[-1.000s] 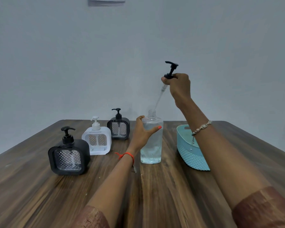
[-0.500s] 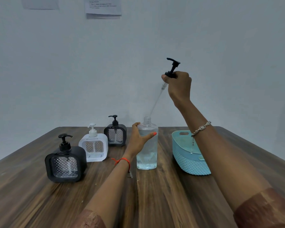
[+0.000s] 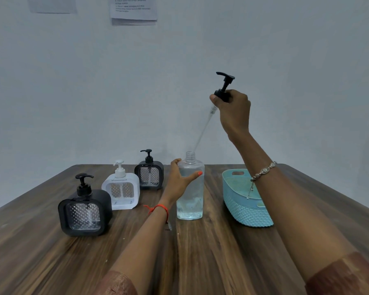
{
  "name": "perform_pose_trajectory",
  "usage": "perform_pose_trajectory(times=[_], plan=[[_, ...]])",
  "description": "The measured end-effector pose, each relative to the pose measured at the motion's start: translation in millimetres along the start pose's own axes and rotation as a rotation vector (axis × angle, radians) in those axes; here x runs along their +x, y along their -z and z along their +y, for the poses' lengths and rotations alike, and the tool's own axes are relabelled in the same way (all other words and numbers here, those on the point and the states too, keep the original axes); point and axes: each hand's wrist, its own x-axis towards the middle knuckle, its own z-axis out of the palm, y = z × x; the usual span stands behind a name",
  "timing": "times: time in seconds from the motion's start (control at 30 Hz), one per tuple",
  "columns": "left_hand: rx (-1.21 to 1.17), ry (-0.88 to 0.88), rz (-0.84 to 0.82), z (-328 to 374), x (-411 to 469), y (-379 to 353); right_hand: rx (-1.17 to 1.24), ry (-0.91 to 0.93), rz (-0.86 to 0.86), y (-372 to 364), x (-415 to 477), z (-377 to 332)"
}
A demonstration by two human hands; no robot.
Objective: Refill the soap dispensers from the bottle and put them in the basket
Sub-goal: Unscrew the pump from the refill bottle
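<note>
A clear bottle (image 3: pixel 191 201) of clear liquid stands upright mid-table with its neck uncapped. My left hand (image 3: pixel 179 182) is wrapped around its upper body. High above it, my right hand (image 3: pixel 232 109) grips the black pump head (image 3: pixel 224 86), whose thin clear tube slants down with its tip just over the bottle's mouth. To the left stand three square dispensers: a black one (image 3: pixel 84 211) nearest, a white one (image 3: pixel 121 191) behind it, and another black one (image 3: pixel 149 176) farthest. A turquoise basket (image 3: pixel 243 201) sits to the right of the bottle, empty as far as I see.
The wooden table (image 3: pixel 200 252) runs to a pale wall, where two paper sheets (image 3: pixel 133 9) hang high. My right forearm passes over the basket's near side. Bare wood lies in front of the bottle and dispensers.
My right hand has drawn the pump up so its tube has come almost wholly out of the bottle's neck. My left hand has kept its hold on the bottle.
</note>
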Motion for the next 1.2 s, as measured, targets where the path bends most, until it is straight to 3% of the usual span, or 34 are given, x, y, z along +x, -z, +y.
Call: perform_pose_trajectory(times=[0.37, 0.57, 0.83, 0.93, 1.2], plan=[[0.001, 0.003, 0.015, 0, 0, -1, 0.155, 0.142, 0.041, 38, -14, -5], [-0.002, 0.008, 0.014, 0, 1, -2, 0.041, 0.3, -0.255, 53, -62, 46], [0.002, 0.01, 0.03, -2, -1, -2, -0.707, 0.561, -0.821, 77, -140, 153], [-0.005, 0.005, 0.027, 0, 0, -2, -0.861, 0.58, -1.007, 79, -150, 171], [-0.01, 0.003, 0.038, -1, -1, -3, -0.921, 0.514, -1.096, 77, -159, 190]])
